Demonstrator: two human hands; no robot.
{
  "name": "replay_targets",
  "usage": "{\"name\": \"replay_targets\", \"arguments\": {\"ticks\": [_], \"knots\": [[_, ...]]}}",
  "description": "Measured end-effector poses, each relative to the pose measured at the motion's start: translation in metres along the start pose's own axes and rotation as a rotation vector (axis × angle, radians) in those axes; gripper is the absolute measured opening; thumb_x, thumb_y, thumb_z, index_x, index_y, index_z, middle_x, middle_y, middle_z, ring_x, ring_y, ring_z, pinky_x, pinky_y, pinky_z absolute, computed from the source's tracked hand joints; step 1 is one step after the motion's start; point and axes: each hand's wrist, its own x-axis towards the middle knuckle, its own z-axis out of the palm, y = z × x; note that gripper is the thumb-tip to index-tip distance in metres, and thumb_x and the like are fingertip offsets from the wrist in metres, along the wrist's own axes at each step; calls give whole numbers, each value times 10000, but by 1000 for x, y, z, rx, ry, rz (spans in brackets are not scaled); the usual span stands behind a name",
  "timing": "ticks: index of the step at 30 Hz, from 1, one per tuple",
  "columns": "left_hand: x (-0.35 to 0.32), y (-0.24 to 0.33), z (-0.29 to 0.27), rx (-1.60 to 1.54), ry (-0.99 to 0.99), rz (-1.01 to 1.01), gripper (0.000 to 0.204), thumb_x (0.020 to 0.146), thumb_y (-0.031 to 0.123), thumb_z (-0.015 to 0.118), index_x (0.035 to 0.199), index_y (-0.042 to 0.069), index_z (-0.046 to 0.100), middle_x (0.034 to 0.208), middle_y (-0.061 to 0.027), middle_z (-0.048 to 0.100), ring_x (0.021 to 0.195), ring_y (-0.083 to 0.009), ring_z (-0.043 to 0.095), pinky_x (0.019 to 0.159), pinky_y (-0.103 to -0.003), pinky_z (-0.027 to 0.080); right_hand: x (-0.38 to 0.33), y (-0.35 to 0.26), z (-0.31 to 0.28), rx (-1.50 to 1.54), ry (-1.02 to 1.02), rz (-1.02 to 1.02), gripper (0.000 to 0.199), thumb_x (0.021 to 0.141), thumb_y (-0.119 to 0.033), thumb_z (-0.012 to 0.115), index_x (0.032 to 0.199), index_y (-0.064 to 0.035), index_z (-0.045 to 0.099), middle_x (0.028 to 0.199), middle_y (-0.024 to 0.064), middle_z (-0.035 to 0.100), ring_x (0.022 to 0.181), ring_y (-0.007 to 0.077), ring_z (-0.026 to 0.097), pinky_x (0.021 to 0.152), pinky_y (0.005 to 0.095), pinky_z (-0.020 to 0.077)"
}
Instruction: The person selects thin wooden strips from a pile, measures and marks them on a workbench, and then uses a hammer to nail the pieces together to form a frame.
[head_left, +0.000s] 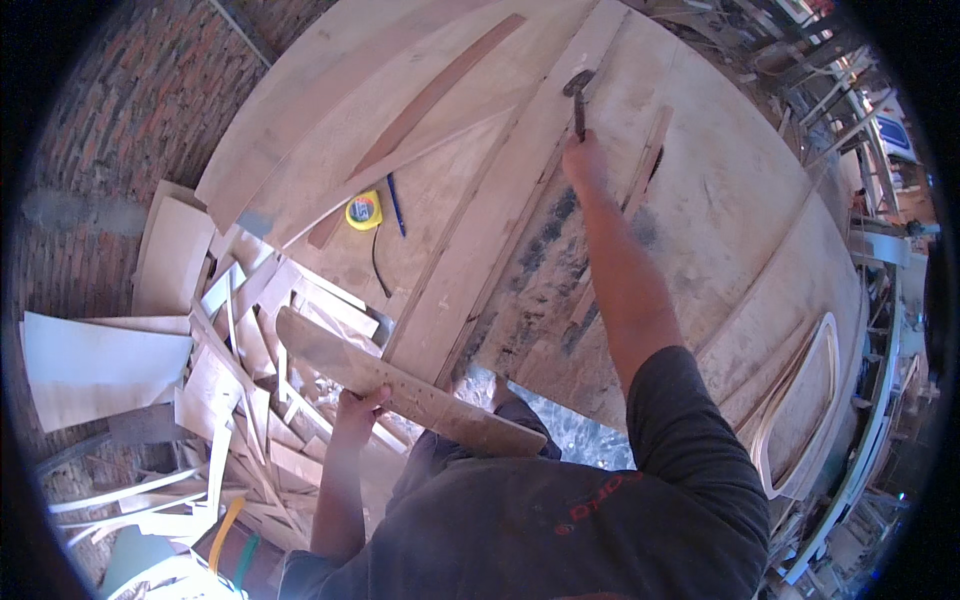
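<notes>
Dark sleeves of the person's shirt are filling the 6 o'clock edge of the view, with both forearms reaching up from there. At about 8 o'clock from centre, the left hand is curling its fingers around the lower edge of a long wooden plank, gripping it from beneath; the plank is lying tilted, running from 9 o'clock down toward 5 o'clock across the person's front, with its right end sitting over the lap. At 12 o'clock, the right hand is closing into a fist around the handle of a hammer, whose dark head is pointing toward the 12 o'clock rim and hovering at or on a pale board; whether it is touching cannot be told. That board belongs to a broad table of stacked wooden panels, which is spreading from 11 o'clock to 3 o'clock. On it, near 10 o'clock from centre, a yellow tape measure is lying just beside a blue pen. A heap of offcuts is lying at 9 o'clock, reaching down to 7 o'clock, beside a brick wall at 10 o'clock. A curved wooden frame is leaning at 4 o'clock, well apart from both hands.
</notes>
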Motion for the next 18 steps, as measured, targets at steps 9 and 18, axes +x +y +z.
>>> {"name": "replay_targets", "arguments": {"ticks": [9, 18], "knots": [[5, -9, -9, 49, 62, 14, 402, 784, 159, 766, 1119, 40, 579, 975, -28, 636, 822, -141, 606, 700, -291, 511, -49, -6, -14, -3, -156, -12, 357, 943, -345, 496, 1068, -22, 583, 964, 247, 647, 939, 435, 613, 809, 498, 464], [1, -1, -6, 145, 41, -21, 459, 776, 244, 787, 1124, 25, 583, 1004, -56, 641, 863, -148, 620, 719, -296, 509, -286, 12, -29, -140, -371, -125, 403, 952, -374, 487, 1200, -56, 508, 859, 268, 631, 849, 479, 601, 705, 552, 460]]}}
